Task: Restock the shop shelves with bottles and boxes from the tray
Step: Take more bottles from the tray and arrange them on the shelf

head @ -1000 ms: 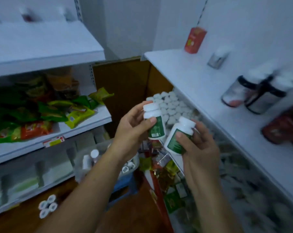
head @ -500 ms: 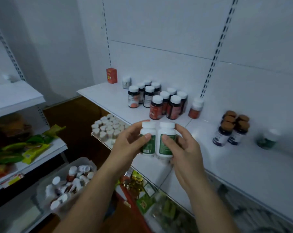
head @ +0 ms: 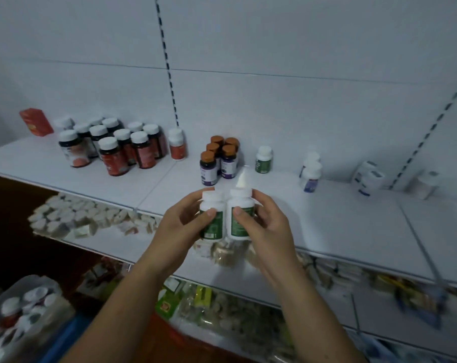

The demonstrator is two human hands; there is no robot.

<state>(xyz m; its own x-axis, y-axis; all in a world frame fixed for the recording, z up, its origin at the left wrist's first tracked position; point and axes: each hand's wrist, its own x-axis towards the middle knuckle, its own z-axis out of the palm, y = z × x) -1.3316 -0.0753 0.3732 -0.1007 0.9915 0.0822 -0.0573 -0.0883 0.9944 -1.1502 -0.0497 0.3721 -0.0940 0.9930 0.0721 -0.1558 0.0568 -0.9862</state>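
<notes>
left hand (head: pixel 181 227): fingers and thumb curled round left bottle (head: pixel 213 205), white cap, green label, upright. right hand (head: pixel 265 227): grips right bottle (head: pixel 241 205) the same way; the two touch side by side, probably so both go down together. lone bottle (head: pixel 264 159): matching label, on shelf (head: pixel 340 218) beyond the pair, likely their spot. purple bottles (head: pixel 219 161): just left of it. red bottles (head: pixel 112 150): further left. tray (head: pixel 17 286): well below-left, stock remaining.

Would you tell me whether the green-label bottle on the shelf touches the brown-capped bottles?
Apart. The head view shows bare white shelf between the green-label bottle and the brown-capped bottles.
</notes>
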